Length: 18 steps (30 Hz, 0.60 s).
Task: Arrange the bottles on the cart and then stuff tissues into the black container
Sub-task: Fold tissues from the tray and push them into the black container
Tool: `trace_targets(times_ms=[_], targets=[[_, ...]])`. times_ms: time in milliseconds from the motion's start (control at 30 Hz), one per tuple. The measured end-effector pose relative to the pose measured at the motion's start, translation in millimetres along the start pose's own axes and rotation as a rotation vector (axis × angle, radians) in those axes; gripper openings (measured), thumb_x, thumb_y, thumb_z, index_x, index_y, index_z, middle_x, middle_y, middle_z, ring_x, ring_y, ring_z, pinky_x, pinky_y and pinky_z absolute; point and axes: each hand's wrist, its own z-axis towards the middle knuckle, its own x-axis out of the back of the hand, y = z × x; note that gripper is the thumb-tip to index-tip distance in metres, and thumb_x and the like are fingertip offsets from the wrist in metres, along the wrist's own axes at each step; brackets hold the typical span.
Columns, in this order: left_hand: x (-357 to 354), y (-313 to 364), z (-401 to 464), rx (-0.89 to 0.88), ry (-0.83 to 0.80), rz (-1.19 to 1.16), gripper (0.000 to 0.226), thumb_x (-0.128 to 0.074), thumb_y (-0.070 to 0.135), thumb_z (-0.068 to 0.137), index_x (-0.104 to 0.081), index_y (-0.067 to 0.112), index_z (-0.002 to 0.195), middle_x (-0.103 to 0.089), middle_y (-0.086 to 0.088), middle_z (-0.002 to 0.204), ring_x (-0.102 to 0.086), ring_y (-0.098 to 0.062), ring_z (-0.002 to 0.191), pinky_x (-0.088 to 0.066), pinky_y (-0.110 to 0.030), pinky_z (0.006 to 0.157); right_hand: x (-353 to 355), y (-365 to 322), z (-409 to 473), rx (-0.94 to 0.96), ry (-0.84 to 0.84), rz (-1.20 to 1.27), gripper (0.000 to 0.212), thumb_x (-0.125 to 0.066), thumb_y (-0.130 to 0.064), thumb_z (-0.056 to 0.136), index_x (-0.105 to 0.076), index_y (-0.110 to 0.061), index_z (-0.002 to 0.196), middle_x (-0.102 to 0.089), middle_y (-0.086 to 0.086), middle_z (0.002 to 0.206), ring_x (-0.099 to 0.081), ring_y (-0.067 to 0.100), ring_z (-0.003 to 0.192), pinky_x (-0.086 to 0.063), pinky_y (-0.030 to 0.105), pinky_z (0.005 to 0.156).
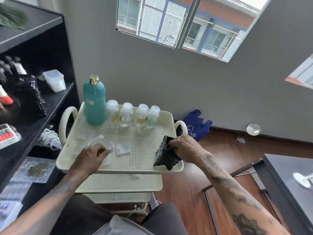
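Observation:
On the cream cart's (170, 118) perforated top tray, a tall teal bottle (94, 104) with a gold cap stands at the back left. Several small clear bottles (126, 114) with white caps line up to its right. A black container (166, 155) sits tilted at the tray's front right, and my right hand (183, 148) grips its top edge. My left hand (92, 156) rests at the front left, pinching a white tissue (110, 147). Another folded tissue (123, 149) lies beside it, and more crumpled tissue (88, 139) lies behind my left hand.
A black shelf unit (39, 92) with a plastic box, dark bottles and packets stands at the left, close to the cart. A blue bag (196, 124) lies on the wooden floor by the grey wall. A dark table (291, 180) is at the right.

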Motion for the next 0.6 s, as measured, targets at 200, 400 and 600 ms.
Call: trace_targets(times_ms=[200,400,600], targets=[[6.8,6.0,-0.4,0.037,0.057,-0.308,0.017,-0.068,0.038,0.089,-0.070,0.022,0.096,-0.071,0.007,0.088,-0.066,-0.009,0.081,-0.050,-0.025,0.067,14.3,-13.2,14.6,-0.116,-0.538,-0.135,0.045,-0.043,-0.006,0.088,-0.060,-0.022,0.126,-0.066,0.006,0.116,-0.061,0.025,0.101,-0.047,0.029,0.079],[30.5,10.3,5.8,0.252,-0.064,-0.819,0.028,-0.055,0.000,0.096,-0.061,0.016,0.119,-0.068,-0.012,0.093,-0.068,-0.023,0.077,-0.059,-0.031,0.070,28.1,10.7,-5.9,-0.154,-0.227,0.336,0.043,-0.053,-0.012,0.085,-0.063,-0.033,0.121,-0.067,-0.015,0.108,-0.063,0.006,0.099,-0.048,0.014,0.087],[39.7,18.3,7.3,0.362,-0.125,-1.055,0.031,-0.050,0.003,0.084,-0.070,0.000,0.107,-0.070,-0.021,0.108,-0.065,-0.032,0.097,-0.056,-0.037,0.080,-14.8,33.6,-30.2,-0.173,0.275,0.555,0.040,-0.067,-0.015,0.086,-0.062,-0.028,0.124,-0.064,-0.005,0.116,-0.063,0.013,0.103,-0.051,0.028,0.091]])
